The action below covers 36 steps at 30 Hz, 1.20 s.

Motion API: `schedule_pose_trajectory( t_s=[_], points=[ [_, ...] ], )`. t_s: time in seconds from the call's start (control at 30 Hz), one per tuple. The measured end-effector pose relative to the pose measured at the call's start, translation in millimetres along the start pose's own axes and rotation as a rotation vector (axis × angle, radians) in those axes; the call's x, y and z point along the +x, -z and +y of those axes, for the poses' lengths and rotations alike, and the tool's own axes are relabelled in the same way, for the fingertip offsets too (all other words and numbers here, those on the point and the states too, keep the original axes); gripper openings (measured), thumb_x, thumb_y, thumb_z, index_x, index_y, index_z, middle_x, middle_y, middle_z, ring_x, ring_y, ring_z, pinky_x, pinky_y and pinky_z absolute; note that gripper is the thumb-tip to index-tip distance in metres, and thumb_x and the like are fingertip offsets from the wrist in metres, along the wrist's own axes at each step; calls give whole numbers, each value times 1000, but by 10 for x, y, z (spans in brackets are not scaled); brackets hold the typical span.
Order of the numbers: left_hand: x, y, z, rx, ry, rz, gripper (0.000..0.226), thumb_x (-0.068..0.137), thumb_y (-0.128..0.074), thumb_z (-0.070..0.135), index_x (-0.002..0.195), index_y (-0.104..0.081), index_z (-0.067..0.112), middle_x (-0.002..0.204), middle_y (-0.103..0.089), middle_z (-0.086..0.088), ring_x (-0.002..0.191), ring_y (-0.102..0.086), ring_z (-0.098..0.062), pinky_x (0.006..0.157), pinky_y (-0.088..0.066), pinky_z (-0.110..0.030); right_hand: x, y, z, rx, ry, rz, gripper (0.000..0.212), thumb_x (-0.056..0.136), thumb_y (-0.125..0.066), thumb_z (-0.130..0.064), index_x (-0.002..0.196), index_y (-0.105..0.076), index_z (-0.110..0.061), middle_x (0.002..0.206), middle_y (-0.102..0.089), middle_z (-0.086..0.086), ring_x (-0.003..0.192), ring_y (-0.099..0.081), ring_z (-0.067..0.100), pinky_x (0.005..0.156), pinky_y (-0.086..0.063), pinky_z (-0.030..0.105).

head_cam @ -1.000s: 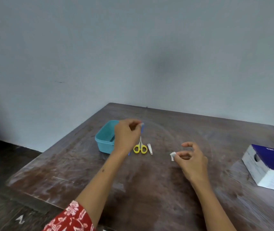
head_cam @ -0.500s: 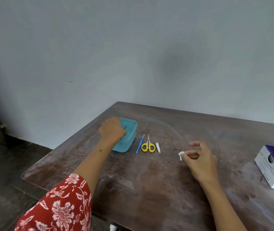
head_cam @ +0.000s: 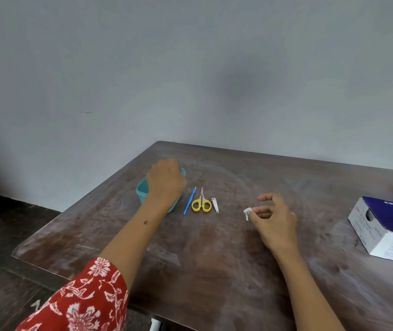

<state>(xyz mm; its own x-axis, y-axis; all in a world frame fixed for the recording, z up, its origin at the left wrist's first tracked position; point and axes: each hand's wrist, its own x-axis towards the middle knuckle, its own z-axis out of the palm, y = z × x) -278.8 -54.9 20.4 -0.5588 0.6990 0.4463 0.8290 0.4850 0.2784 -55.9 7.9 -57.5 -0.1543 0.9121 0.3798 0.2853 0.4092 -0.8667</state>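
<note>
Dipping left hand [head_cam: 165, 180] into small teal plastic tub [head_cam: 142, 190], grip hidden; pinching crumpled white wad [head_cam: 247, 213] in right hand [head_cam: 274, 218], well to tub's right.

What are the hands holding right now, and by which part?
The right hand pinches a small white piece by one edge. The left hand is over the teal tub, fingers hidden: cannot tell.

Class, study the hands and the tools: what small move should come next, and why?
Probably the left hand lifts another item from the teal tub and lays it in the row: it is bent over the tub, beside which blue tool, yellow scissors and clipper lie aligned.
</note>
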Motion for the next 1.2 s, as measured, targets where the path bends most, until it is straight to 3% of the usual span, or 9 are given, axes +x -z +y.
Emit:
schedule_pose_trajectory(
  t_s=[0.1,0.3,0.67,0.73,0.8,0.9,0.97,1.03,1.2],
  points=[
    [-144,-216,258,-80,-92,-98,22,81,-54,23,84,-69,7,85,-67,-13,86,-61,-32,66,-46,-34,1,1,-17,5,11,16,30,72,-79,-15,90,-57,-24,65,-68,-10,60,-62,-5,55,-42,3],
    [-303,-685,431,117,-223,-123,39,86,-54,44,92,-64,7,113,-58,-10,109,-46,-29,89,-37,-40,-15,6,-32,18,38,35,29,74,-78,-17,92,-56,-25,68,-67,-9,64,-62,-6,55,-43,2],
    [-468,-728,621,20,-221,-135,24,85,-54,32,84,-68,12,102,-58,-4,106,-43,-26,90,-29,-40,-6,-13,-3,25,42,64,27,76,-76,-17,89,-56,-28,70,-67,-10,63,-62,-4,56,-44,4],
    [-499,-735,672,-116,-280,-123,23,86,-56,30,93,-71,15,102,-61,-6,103,-48,-26,91,-33,-36,7,-15,6,51,45,96,23,77,-75,-13,87,-59,-26,71,-68,-11,65,-63,-3,58,-46,4],
    [-521,-743,742,-458,-262,-133,21,86,-60,23,100,-72,12,96,-68,-8,92,-59,-21,84,-43,-26,36,-12,19,133,13,139,22,78,-73,-6,87,-62,-23,75,-70,-6,69,-65,-2,63,-48,8],
    [-565,-759,904,-1070,66,-291,19,86,-62,9,100,-69,-3,81,-69,-11,67,-65,-16,69,-57,-26,75,8,24,377,-133,179,22,82,-67,0,93,-65,-19,82,-71,5,70,-66,7,65,-55,21],
    [-594,-795,1006,-1368,305,-377,18,86,-60,0,99,-65,-10,77,-64,-13,63,-61,-15,61,-58,-21,98,12,18,555,-235,206,24,84,-64,4,94,-65,-18,84,-70,7,70,-66,11,57,-54,19],
    [-628,-805,1076,-1509,406,-401,15,85,-59,-5,99,-63,-10,75,-61,-12,64,-60,-17,58,-57,-17,120,11,10,648,-296,239,23,85,-62,5,96,-66,-14,86,-69,8,71,-65,15,56,-55,18],
    [-726,-841,1093,-1632,424,-430,13,84,-59,-9,94,-63,-4,78,-63,-10,70,-61,-16,62,-57,-17,150,-3,-11,764,-385,247,14,87,-59,7,91,-66,-5,84,-66,6,72,-64,14,58,-55,17]
  ],
)
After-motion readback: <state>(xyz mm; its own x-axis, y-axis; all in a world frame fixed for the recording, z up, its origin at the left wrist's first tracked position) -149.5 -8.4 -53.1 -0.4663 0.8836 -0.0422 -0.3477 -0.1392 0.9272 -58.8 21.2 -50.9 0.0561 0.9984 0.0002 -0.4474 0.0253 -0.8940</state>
